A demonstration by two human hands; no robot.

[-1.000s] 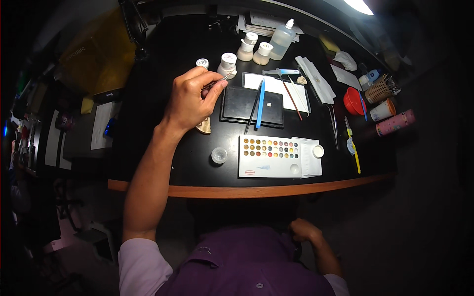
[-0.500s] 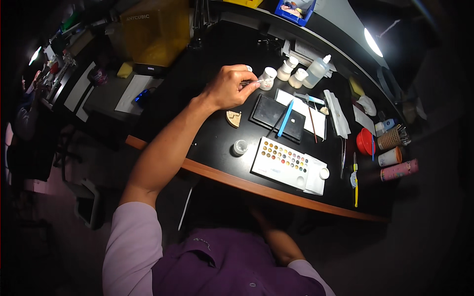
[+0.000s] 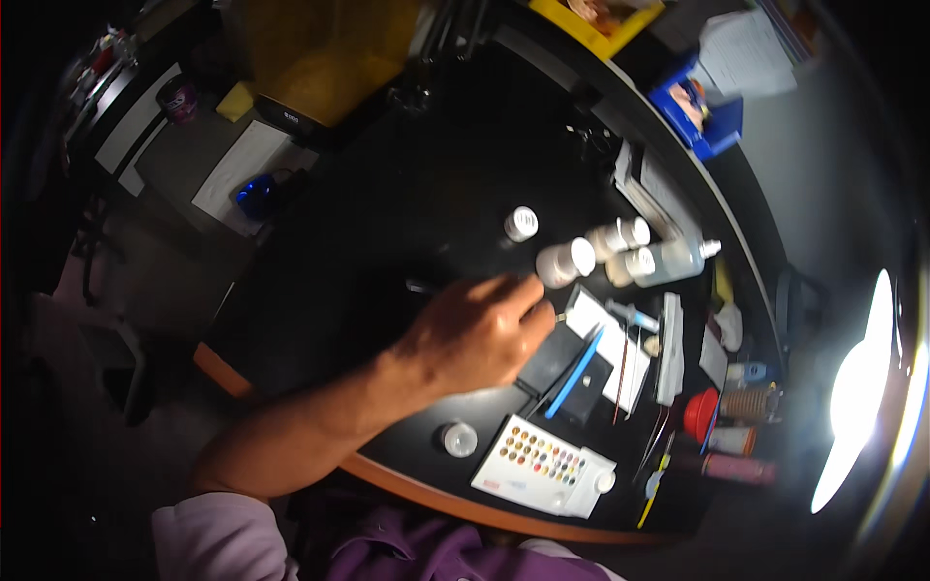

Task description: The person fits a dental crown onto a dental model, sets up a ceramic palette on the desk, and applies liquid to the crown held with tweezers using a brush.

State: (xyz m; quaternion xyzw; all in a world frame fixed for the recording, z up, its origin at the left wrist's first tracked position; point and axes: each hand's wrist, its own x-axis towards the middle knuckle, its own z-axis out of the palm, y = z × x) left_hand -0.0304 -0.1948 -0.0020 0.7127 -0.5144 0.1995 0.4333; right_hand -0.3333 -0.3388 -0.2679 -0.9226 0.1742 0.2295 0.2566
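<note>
My left hand (image 3: 475,334) is pinched closed over the table, holding a slim tool whose pale tip (image 3: 563,316) pokes out past the fingertips. Its exact kind is hard to make out. Just beyond the fingers stands a white jar (image 3: 557,264), apart from them. A small white-capped jar (image 3: 521,224) stands farther left. To the right of the fingertips is a flat black case (image 3: 583,392) with a blue pen-like tool (image 3: 575,376) across it. My right hand is out of sight; only a bit of that sleeve shows at the lower edge.
Two cream-filled jars (image 3: 620,237) and a clear squeeze bottle (image 3: 673,261) stand at the back right. Nearer me are a white palette of coloured dots (image 3: 523,474) and a small glass jar (image 3: 458,440). A red bowl (image 3: 699,414) and lit lamp (image 3: 857,407) are right.
My left hand has drawn back from the white jar toward me, still holding the slim tool. The view has swung, and the tan fan-shaped piece is now hidden behind my hand or forearm.
</note>
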